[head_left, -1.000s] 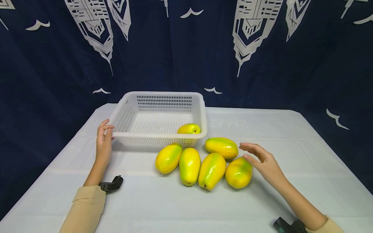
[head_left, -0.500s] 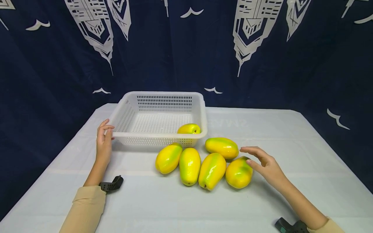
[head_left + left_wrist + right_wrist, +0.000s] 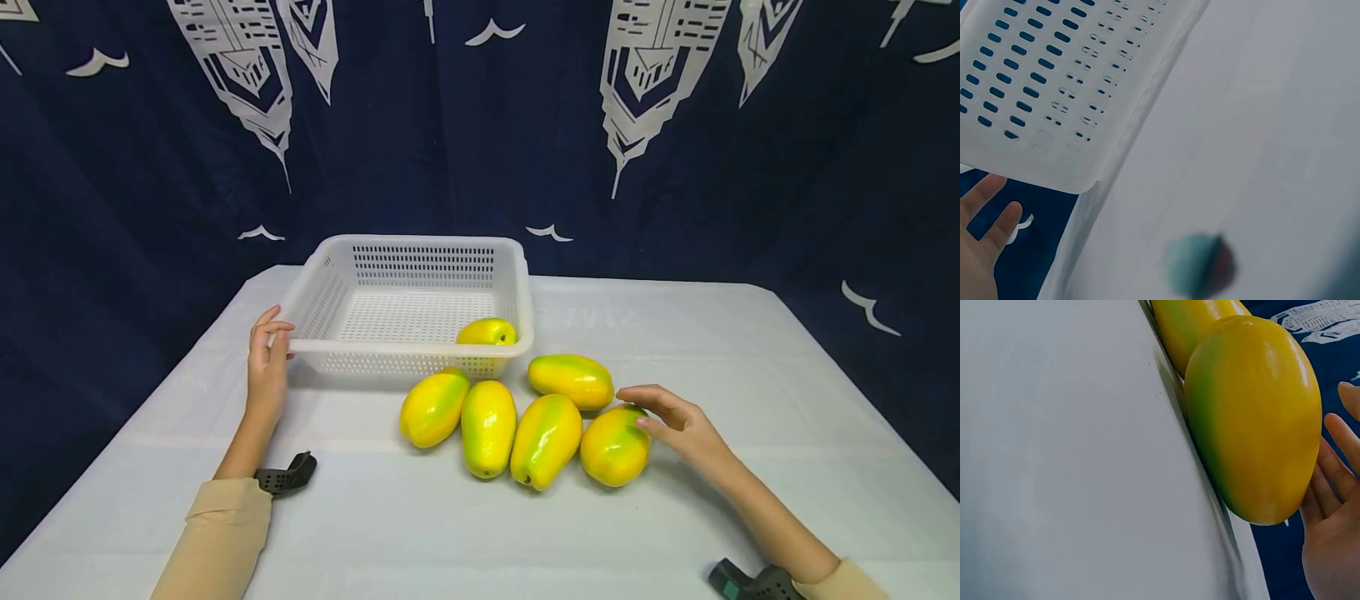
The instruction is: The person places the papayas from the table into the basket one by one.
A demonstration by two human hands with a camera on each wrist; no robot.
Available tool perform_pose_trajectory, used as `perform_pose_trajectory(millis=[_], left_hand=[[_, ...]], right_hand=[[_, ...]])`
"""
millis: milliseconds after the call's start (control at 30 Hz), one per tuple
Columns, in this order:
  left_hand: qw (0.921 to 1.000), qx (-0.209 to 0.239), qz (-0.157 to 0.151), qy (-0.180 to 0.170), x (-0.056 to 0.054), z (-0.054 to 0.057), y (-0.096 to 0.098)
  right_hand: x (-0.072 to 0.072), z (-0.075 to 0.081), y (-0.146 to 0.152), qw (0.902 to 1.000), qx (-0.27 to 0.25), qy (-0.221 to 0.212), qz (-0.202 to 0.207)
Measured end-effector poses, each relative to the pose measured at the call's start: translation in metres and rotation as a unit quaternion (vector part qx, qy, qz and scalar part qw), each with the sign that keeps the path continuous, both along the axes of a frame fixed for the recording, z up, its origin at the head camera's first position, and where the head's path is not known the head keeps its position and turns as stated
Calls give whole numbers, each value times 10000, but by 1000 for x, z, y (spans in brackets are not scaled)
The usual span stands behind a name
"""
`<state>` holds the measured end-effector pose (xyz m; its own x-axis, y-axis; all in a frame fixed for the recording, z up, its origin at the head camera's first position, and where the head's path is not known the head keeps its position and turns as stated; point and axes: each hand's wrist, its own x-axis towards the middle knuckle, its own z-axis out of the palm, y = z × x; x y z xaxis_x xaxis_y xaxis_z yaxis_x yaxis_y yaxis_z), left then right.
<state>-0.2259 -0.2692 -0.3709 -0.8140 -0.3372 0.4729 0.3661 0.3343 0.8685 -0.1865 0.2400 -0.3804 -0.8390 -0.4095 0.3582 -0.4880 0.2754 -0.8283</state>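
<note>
In the head view my left hand (image 3: 267, 371) is at the front left corner of a white perforated basket (image 3: 397, 347), its fingers against the side. The left wrist view shows the thumb and a finger extended at the basket (image 3: 1035, 81). My right hand (image 3: 690, 429) is at the right side of the rightmost yellow-green mango (image 3: 615, 454), fingers loosely bent over its far side and thumb near its top. In the right wrist view this mango (image 3: 1254, 419) stands in front of the spread fingers (image 3: 1334, 469). One mango (image 3: 486, 332) lies inside the basket.
Several more mangoes lie in front of the basket: one far right mango (image 3: 572, 381), and a row with a left mango (image 3: 433, 408), a middle mango (image 3: 489, 429) and another mango (image 3: 546, 442). A white cloth covers the table (image 3: 420, 533); a dark blue printed curtain (image 3: 465, 150) hangs behind.
My right hand has shifted a little nearer and lower beside the rightmost mango, its fingertips coming down to the fruit's far side. The left hand, basket and mangoes have stayed put.
</note>
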Motion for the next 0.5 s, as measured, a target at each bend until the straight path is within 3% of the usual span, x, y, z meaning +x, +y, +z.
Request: perform_pose_trajectory(millis=[133, 200, 500], left_hand=[[10000, 17, -6, -64, 10, 10, 8], [10000, -10, 14, -79, 10, 11, 8], [10000, 8, -9, -34, -6, -7, -5]], right_hand=[[-1, -3, 2, 9997, 121, -183, 71], [-2, -3, 4, 9995, 166, -260, 91], [-3, -6, 7, 9984, 371, -335, 270]])
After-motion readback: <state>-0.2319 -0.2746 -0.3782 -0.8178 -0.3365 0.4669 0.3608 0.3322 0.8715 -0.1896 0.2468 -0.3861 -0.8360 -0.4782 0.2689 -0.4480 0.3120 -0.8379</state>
